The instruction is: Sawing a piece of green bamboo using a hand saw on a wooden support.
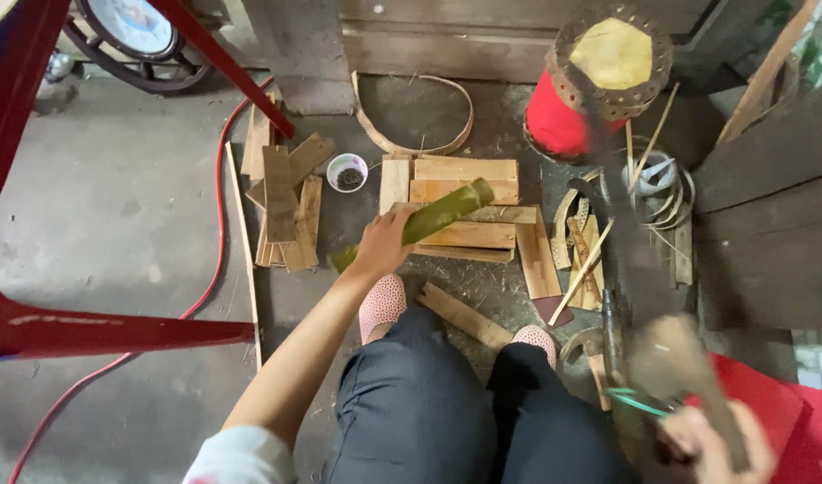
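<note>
My left hand point(381, 244) grips a green bamboo section point(447, 211) near its lower end and holds it slanted above a stack of wooden boards point(469, 179) on the floor. My right hand point(711, 439), at the lower right, grips the wooden handle of a long dark blade point(628, 215). The blade is blurred and reaches up toward a red stool. Something thin and green point(640, 401) lies against that hand. My knees in dark trousers and my patterned slippers point(382, 300) are below the bamboo.
More boards point(283, 202) lie piled to the left, beside a small white bowl point(346, 170) of dark bits. A bent bamboo strip point(411, 139), a red stool with a woven seat point(599, 81), bamboo strips and rings point(662, 193), a red hose point(218, 242) and a red frame point(115, 332) surround me.
</note>
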